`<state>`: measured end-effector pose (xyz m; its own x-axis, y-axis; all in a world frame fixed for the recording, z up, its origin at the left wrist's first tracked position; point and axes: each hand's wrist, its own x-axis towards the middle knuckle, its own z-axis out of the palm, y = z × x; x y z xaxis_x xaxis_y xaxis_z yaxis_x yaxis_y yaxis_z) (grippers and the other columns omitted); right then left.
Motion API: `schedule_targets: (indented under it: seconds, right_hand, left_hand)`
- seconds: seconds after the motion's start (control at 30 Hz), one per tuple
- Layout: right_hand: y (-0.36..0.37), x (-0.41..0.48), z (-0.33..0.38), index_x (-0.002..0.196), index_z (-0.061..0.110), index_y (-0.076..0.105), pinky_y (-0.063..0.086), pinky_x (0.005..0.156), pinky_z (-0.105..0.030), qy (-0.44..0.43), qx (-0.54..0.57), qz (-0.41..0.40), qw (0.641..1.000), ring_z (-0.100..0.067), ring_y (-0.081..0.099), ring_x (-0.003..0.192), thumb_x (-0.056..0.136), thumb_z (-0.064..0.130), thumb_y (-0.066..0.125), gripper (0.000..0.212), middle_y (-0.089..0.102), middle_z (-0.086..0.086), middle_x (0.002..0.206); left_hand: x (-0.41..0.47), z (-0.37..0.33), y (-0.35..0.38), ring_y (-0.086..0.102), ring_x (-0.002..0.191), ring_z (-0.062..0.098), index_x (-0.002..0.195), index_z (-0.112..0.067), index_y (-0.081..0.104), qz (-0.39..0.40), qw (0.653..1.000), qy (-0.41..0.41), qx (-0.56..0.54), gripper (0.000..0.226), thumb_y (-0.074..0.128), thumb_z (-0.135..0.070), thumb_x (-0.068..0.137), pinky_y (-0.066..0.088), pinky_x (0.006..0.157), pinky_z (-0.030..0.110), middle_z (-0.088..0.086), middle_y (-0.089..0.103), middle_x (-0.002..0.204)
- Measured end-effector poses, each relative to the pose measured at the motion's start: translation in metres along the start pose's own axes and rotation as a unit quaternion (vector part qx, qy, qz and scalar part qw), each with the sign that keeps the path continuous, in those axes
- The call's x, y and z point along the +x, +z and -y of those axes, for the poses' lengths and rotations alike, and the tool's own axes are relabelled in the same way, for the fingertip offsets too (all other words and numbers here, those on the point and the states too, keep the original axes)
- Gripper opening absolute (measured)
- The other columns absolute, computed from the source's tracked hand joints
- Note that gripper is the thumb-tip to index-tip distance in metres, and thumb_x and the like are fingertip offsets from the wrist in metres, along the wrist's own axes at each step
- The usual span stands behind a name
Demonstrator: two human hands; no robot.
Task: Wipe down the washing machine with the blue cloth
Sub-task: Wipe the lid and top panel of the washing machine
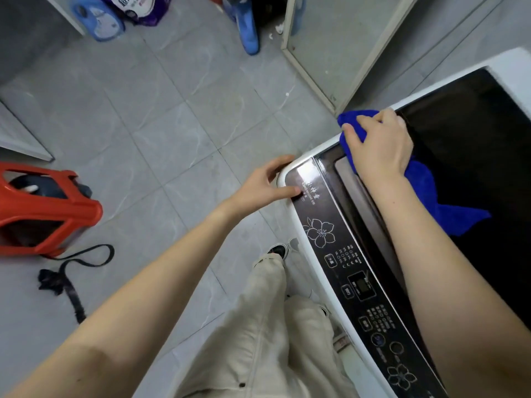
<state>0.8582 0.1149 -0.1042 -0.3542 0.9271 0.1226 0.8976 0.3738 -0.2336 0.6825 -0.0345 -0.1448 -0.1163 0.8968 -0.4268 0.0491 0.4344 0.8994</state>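
The washing machine (319,202) fills the right side, white with a dark control panel and a black glass lid. My right hand (379,145) grips the bunched blue cloth (448,214) and presses it on the lid's left edge near the machine's far left corner. A loose tail of the cloth trails over the black lid. My left hand (267,183) rests on the near left corner of the machine, thumb on the control panel, fingers curved around the white rim.
A red plastic stool (43,211) lies tipped on the grey tiled floor at left, with a black strap (69,280) beside it. Detergent bottles (97,18) stand at the top. A glass door frame (310,79) runs just beyond the machine. My legs stand against the machine's front.
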Motion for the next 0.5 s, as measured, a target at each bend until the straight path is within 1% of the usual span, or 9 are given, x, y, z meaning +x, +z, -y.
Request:
schedule_targets:
  seconds: [0.07, 0.13, 0.2, 0.23, 0.27, 0.33, 0.43, 0.47, 0.5]
  right_hand:
    - [-0.001, -0.006, 0.009, 0.109, 0.014, 0.069, 0.038, 0.071, -0.034, -0.013, 0.004, 0.007, 1.000, -0.033, 0.051, 0.101, 0.097, 0.040, 0.051, 0.034, 0.054, -0.012, 0.108]
    - [0.008, -0.030, 0.028, 0.106, 0.014, 0.069, 0.035, 0.066, -0.033, -0.101, 0.011, 0.042, 0.994, -0.032, 0.053, 0.097, 0.095, 0.038, 0.055, 0.030, 0.055, -0.012, 0.102]
    - [0.016, -0.054, 0.039, 0.107, 0.014, 0.069, 0.032, 0.060, -0.030, -0.193, 0.009, 0.086, 0.977, -0.030, 0.056, 0.089, 0.092, 0.036, 0.059, 0.029, 0.056, -0.010, 0.096]
    - [0.018, -0.056, 0.038, 0.106, 0.014, 0.070, 0.031, 0.058, -0.028, -0.221, 0.005, 0.094, 0.971, -0.029, 0.058, 0.085, 0.091, 0.036, 0.062, 0.028, 0.057, -0.010, 0.093]
    - [0.018, -0.052, 0.035, 0.105, 0.015, 0.072, 0.030, 0.057, -0.027, -0.233, 0.004, 0.088, 0.968, -0.029, 0.058, 0.083, 0.089, 0.035, 0.065, 0.026, 0.057, -0.009, 0.090]
    - [0.015, -0.037, 0.028, 0.103, 0.016, 0.072, 0.031, 0.059, -0.027, -0.214, 0.002, 0.060, 0.975, -0.030, 0.058, 0.086, 0.090, 0.037, 0.065, 0.025, 0.058, -0.009, 0.090]
    - [0.011, -0.015, 0.018, 0.101, 0.014, 0.070, 0.030, 0.064, -0.030, -0.115, -0.003, 0.030, 0.993, -0.030, 0.053, 0.095, 0.096, 0.040, 0.056, 0.030, 0.056, -0.009, 0.098]
    - [0.012, -0.014, 0.019, 0.101, 0.013, 0.069, 0.030, 0.064, -0.030, -0.103, -0.004, 0.024, 0.994, -0.029, 0.052, 0.096, 0.097, 0.040, 0.054, 0.031, 0.055, -0.009, 0.100]
    - [0.012, -0.017, 0.021, 0.101, 0.013, 0.069, 0.030, 0.064, -0.030, -0.110, -0.003, 0.024, 0.994, -0.028, 0.051, 0.096, 0.097, 0.039, 0.054, 0.030, 0.055, -0.009, 0.101]
  left_hand:
    - [0.002, 0.001, 0.003, 0.057, 0.111, -0.008, 0.132, -0.024, 0.051, -0.010, 1.000, 0.005, -0.014, 0.065, 0.080, -0.001, 0.079, 0.041, 0.098, 0.009, -0.010, 0.059, 0.125]
    - [0.003, 0.008, 0.003, 0.059, 0.111, -0.006, 0.131, -0.021, 0.054, -0.016, 1.000, 0.009, -0.016, 0.064, 0.082, 0.000, 0.076, 0.043, 0.101, 0.015, -0.009, 0.062, 0.123]
    - [0.002, 0.016, 0.001, 0.060, 0.118, 0.005, 0.126, -0.023, 0.059, -0.020, 1.000, 0.006, -0.008, 0.062, 0.086, -0.012, 0.072, 0.041, 0.110, 0.029, -0.009, 0.067, 0.121]
    - [0.002, 0.019, 0.001, 0.059, 0.121, 0.007, 0.127, -0.025, 0.060, -0.021, 1.000, 0.001, -0.004, 0.062, 0.086, -0.018, 0.071, 0.038, 0.113, 0.032, -0.010, 0.067, 0.122]
    - [0.002, 0.021, 0.000, 0.057, 0.124, 0.006, 0.129, -0.026, 0.060, -0.022, 1.000, -0.006, -0.003, 0.065, 0.087, -0.021, 0.070, 0.036, 0.114, 0.032, -0.011, 0.066, 0.124]
    - [0.000, 0.024, -0.001, 0.053, 0.127, 0.000, 0.135, -0.024, 0.057, -0.026, 0.999, -0.023, -0.002, 0.071, 0.088, -0.019, 0.072, 0.033, 0.114, 0.029, -0.012, 0.063, 0.131]
    - [-0.001, 0.027, -0.004, 0.048, 0.130, -0.002, 0.140, -0.022, 0.053, -0.020, 0.999, -0.038, 0.003, 0.072, 0.087, -0.016, 0.076, 0.032, 0.109, 0.025, -0.012, 0.058, 0.137]
    - [-0.003, 0.028, -0.004, 0.047, 0.131, -0.001, 0.140, -0.022, 0.052, -0.019, 0.999, -0.041, 0.001, 0.074, 0.087, -0.018, 0.075, 0.032, 0.109, 0.025, -0.012, 0.057, 0.139]
    - [-0.005, 0.028, -0.003, 0.047, 0.132, -0.001, 0.141, -0.023, 0.051, -0.022, 0.999, -0.046, -0.004, 0.077, 0.088, -0.022, 0.074, 0.032, 0.111, 0.027, -0.012, 0.056, 0.140]
